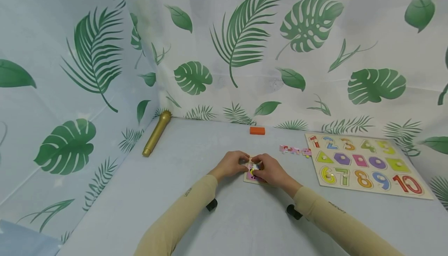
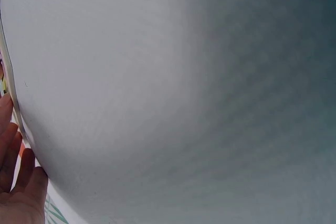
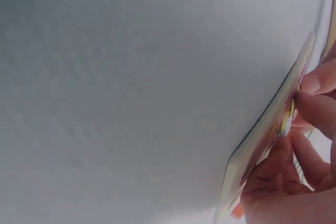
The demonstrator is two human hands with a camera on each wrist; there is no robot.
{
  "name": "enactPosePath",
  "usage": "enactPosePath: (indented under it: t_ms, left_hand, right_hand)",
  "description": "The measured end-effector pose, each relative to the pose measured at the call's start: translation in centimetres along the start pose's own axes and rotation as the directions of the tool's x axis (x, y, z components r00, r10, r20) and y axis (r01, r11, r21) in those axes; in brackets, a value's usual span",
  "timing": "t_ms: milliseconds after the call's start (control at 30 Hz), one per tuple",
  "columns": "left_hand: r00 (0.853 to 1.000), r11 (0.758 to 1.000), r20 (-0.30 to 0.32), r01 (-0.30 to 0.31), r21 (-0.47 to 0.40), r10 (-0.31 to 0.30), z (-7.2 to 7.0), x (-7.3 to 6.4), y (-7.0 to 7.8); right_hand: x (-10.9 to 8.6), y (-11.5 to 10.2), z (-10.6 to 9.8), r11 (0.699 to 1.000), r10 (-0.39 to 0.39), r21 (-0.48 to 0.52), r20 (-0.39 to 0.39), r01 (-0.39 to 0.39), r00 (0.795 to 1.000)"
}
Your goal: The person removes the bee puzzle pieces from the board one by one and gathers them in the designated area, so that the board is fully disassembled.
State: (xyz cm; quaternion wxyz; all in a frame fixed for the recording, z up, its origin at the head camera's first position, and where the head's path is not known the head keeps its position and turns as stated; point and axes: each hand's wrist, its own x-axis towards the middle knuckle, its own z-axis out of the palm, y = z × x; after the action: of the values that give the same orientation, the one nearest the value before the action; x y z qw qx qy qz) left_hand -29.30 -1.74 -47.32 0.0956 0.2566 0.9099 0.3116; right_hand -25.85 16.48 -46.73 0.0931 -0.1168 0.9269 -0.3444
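Note:
A small jigsaw puzzle board (image 1: 250,179) with a light rim and a pink and yellow picture lies between both hands. My left hand (image 1: 231,164) grips its far left corner, with bent thumb and fingers at the edge. From the right, my right hand (image 1: 271,170) reaches over the picture and pinches a light-coloured puzzle piece (image 1: 252,166) with thumb and fingers. In the right wrist view a yellow and white bit of the puzzle piece (image 3: 286,121) shows between the fingertips. The fingers hide much of the picture.
Joined pink puzzle pieces (image 1: 294,150) lie right of the hands, beside a big number and shape board (image 1: 350,166). An orange block (image 1: 257,130) sits farther back. At the far left lies a gold microphone (image 1: 156,134). Leaf-printed curtains (image 1: 245,53) border the table.

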Motion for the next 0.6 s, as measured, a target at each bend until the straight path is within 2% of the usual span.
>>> enactPosePath:
  t_ms: [233, 433, 600]
  left_hand:
    - [1.000, 1.000, 0.001, 0.004, 0.004, -0.004, 0.08, -0.02, 0.02]
    - [1.000, 1.000, -0.006, -0.015, 0.022, 0.015, 0.04, -0.01, -0.01]
    - [1.000, 1.000, 0.001, -0.003, 0.017, 0.003, 0.02, 0.01, 0.01]
  right_hand:
    - [-0.01, -0.04, -0.09, 1.000, -0.001, -0.023, 0.021, 0.001, 1.000]
    - [0.07, -0.05, -0.11, 0.997, -0.044, -0.060, 0.017, 0.044, 0.999]
    - [0.07, 0.01, -0.10, 0.996, -0.061, -0.068, 0.010, 0.061, 0.998]
